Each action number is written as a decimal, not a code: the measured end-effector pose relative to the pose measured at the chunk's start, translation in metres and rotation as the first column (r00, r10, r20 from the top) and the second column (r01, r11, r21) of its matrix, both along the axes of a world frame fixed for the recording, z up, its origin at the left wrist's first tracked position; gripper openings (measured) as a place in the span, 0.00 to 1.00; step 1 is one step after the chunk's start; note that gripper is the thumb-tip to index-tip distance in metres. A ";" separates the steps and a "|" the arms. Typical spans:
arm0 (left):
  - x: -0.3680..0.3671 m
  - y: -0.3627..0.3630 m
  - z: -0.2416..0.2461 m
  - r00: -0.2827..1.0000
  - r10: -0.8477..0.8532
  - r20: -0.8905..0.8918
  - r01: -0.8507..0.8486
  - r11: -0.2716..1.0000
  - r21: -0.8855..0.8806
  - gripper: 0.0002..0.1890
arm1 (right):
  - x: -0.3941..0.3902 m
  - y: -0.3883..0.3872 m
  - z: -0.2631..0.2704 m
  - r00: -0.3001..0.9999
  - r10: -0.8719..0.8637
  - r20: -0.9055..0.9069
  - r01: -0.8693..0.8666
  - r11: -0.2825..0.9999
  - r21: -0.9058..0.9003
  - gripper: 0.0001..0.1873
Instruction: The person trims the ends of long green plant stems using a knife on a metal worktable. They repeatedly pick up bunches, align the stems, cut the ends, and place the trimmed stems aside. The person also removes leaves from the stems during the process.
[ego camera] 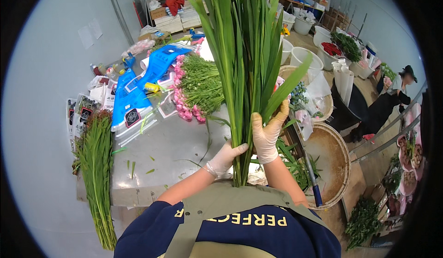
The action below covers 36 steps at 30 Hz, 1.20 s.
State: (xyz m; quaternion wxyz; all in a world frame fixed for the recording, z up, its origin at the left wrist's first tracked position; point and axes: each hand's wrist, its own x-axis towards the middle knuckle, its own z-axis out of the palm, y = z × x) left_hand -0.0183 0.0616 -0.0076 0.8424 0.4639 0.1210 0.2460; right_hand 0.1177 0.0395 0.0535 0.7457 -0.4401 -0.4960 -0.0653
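A tall bunch of long green leafy stems point(238, 84) stands upright in front of my chest. My left hand point(226, 157), in a thin white glove, is closed around its lower stems. Higher up on the right side, my gloved right hand point(270, 129) holds the same bunch, thumb towards me and fingers behind. The tops of the stems run out of the picture. Pink flowers with green stems point(200, 84) lie on the metal table point(166, 147) behind the bunch. Another bundle of leafy stems point(97, 175) lies along the table's left end.
Blue printed plastic sleeves point(133, 98) and a yellow roll point(151, 87) lie on the table. Cut leaves point(294, 164) and a round tub point(332, 168) are at my right, beside a blue-ended metal bar point(316, 195). White buckets point(306, 57) stand beyond. A person point(384, 102) is at far right.
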 end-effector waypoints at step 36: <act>-0.007 0.022 -0.043 0.983 0.181 -0.018 -0.182 0.974 -0.135 0.20 | 0.075 -0.141 0.069 0.747 0.420 -0.515 -0.335 0.907 0.253 0.16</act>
